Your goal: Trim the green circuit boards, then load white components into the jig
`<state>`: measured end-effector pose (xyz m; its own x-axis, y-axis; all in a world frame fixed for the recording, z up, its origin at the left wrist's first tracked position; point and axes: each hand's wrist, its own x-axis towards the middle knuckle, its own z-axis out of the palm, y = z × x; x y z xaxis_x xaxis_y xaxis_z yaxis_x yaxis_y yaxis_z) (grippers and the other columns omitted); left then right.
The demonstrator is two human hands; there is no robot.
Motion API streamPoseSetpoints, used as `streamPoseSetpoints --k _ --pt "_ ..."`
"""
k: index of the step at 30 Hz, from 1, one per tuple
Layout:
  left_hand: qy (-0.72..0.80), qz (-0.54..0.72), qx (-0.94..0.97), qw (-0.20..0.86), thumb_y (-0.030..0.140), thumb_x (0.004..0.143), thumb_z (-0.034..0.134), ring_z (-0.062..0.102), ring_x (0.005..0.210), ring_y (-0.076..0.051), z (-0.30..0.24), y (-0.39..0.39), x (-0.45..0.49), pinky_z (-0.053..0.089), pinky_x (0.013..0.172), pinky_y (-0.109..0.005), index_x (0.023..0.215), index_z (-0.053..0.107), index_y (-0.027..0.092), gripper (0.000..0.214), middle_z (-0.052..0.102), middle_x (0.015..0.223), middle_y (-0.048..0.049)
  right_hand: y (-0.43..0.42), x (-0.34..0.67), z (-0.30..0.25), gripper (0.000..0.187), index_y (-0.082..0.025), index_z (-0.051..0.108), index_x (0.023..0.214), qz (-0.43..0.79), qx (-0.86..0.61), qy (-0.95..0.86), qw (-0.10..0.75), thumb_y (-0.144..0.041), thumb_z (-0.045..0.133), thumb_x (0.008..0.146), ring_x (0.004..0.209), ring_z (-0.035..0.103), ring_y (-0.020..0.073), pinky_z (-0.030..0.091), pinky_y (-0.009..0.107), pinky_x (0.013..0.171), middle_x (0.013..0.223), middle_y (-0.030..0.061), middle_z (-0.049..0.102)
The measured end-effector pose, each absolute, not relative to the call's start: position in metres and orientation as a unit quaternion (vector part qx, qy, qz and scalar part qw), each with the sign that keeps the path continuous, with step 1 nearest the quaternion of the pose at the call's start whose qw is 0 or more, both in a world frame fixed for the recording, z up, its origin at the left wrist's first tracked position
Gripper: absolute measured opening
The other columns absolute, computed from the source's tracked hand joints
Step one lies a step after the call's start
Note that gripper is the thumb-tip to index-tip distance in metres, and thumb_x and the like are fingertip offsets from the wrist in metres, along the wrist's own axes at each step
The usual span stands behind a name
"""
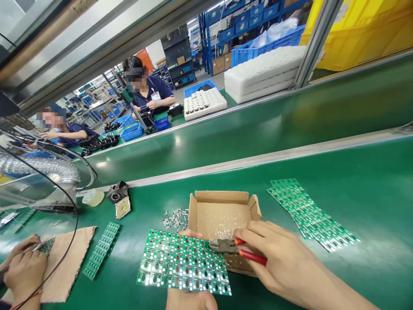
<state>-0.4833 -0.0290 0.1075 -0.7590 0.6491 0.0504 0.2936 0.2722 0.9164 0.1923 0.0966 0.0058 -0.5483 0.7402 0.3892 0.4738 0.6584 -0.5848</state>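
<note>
My left hand grips a green circuit board panel at its near and far edges, and the panel hides most of the hand. It is tilted toward me, with rows of dark round holes and bright pads. My right hand is closed around red-handled cutting pliers. Their jaws lie at the panel's upper right corner; whether they touch it I cannot tell. Behind, partly covered by the panel and my right hand, stands an open cardboard box with small shiny bits scattered on its bottom.
Small grey parts lie left of the box. More panels overlap at right; another panel lies left. A co-worker's hands work over a tan cloth. A metal rail runs behind. Two people sit beyond.
</note>
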Motion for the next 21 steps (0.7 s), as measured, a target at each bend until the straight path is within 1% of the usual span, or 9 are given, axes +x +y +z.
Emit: streamPoseSetpoints --k 2,4,6,9,12,14,15,18,21 --pt "0.778 0.51 0.352 0.104 0.064 0.045 0.08 0.072 0.099 -0.032 0.101 -0.032 -0.486 0.058 0.058 -0.023 0.046 0.049 0.022 0.052 0.053 0.042 0.0018 0.096 0.191 0.004 0.019 -0.024 0.063 0.097 0.214 -0.357 -0.849 0.325 -0.015 0.048 0.09 0.073 0.049 0.0209 0.035 0.033 0.067 0.083 0.003 0.061" --pt "0.772 0.493 0.398 0.053 0.065 0.048 0.079 0.069 0.104 -0.035 0.096 -0.036 -0.485 0.058 0.058 -0.022 0.049 0.052 0.019 0.053 0.056 0.045 0.0005 0.096 0.188 0.004 0.021 -0.023 0.064 0.101 0.197 -0.354 -0.851 0.335 -0.015 0.047 0.09 0.074 0.049 0.0215 0.034 0.033 0.068 0.084 0.0035 0.062" --pt "0.765 0.477 0.433 0.016 0.063 0.06 0.074 0.064 0.111 -0.04 0.091 -0.04 -0.483 0.059 0.06 -0.028 0.053 0.053 0.017 0.051 0.058 0.048 -0.0016 0.097 0.187 0.007 0.022 -0.022 0.064 0.101 0.183 -0.348 -0.854 0.34 -0.014 0.047 0.09 0.074 0.05 0.0215 0.034 0.033 0.067 0.084 0.004 0.062" --pt "0.752 0.464 0.467 -0.02 0.054 0.079 0.062 0.054 0.121 -0.044 0.083 -0.049 -0.479 0.06 0.066 -0.042 0.058 0.054 0.014 0.046 0.06 0.053 -0.0046 0.098 0.187 0.009 0.022 -0.021 0.065 0.1 0.177 -0.341 -0.857 0.342 -0.012 0.048 0.089 0.073 0.051 0.0214 0.036 0.033 0.066 0.084 0.0046 0.063" --pt "0.744 0.462 0.482 -0.032 0.051 0.081 0.063 0.045 0.13 -0.044 0.079 -0.057 -0.476 0.062 0.076 -0.048 0.067 0.061 0.016 0.038 0.064 0.063 -0.0052 0.097 0.187 0.01 0.021 -0.021 0.065 0.098 0.18 -0.343 -0.857 0.341 -0.013 0.048 0.089 0.072 0.051 0.0211 0.036 0.033 0.066 0.083 0.0044 0.062" --pt "0.744 0.462 0.481 -0.027 0.055 0.079 0.066 0.044 0.133 -0.04 0.081 -0.06 -0.478 0.063 0.079 -0.045 0.07 0.065 0.021 0.036 0.068 0.069 -0.0047 0.097 0.187 0.01 0.021 -0.021 0.065 0.098 0.179 -0.345 -0.856 0.341 -0.013 0.048 0.089 0.072 0.051 0.0208 0.036 0.032 0.066 0.082 0.0041 0.062" --pt "0.747 0.462 0.478 -0.022 0.06 0.077 0.067 0.046 0.133 -0.038 0.082 -0.061 -0.481 0.064 0.078 -0.041 0.068 0.066 0.023 0.038 0.069 0.07 -0.0039 0.097 0.187 0.009 0.021 -0.022 0.065 0.098 0.179 -0.345 -0.856 0.342 -0.013 0.047 0.089 0.071 0.051 0.0207 0.036 0.032 0.065 0.081 0.0039 0.061" --pt "0.762 0.46 0.457 -0.001 0.068 0.067 0.071 0.052 0.128 -0.035 0.088 -0.06 -0.494 0.064 0.068 -0.03 0.06 0.066 0.027 0.042 0.069 0.065 -0.002 0.096 0.187 0.01 0.019 -0.022 0.064 0.094 0.178 -0.342 -0.857 0.342 -0.013 0.047 0.09 0.07 0.05 0.0203 0.035 0.032 0.064 0.079 0.0032 0.06" --pt "0.779 0.459 0.428 0.01 0.066 0.062 0.073 0.05 0.127 -0.04 0.088 -0.059 -0.513 0.062 0.057 -0.026 0.06 0.068 0.023 0.043 0.07 0.063 -0.0037 0.096 0.186 0.011 0.018 -0.021 0.063 0.092 0.161 -0.344 -0.86 0.341 -0.013 0.047 0.091 0.069 0.047 0.0204 0.034 0.032 0.064 0.078 0.0031 0.059"
